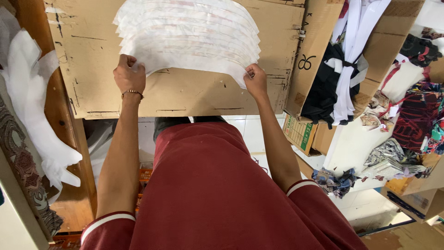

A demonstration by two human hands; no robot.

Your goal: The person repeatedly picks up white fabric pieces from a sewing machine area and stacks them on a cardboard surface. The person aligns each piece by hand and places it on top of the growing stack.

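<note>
while my left grip [129, 74] and right grip [255, 79] pinch the white fabric stack [189, 37], it rests on the cardboard table [185, 95].

A white tiled floor [249, 134] lies below, with a wooden bench [69, 153] at left.

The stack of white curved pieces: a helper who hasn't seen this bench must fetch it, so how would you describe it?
Find the scuffed cardboard sheet covering the worktop. On its far half lies the stack of white curved pieces, fanned in arc-shaped layers, its near corners pinched by the left hand and right hand. Unlike the loose white scraps at the left, it is neatly layered.
</note>
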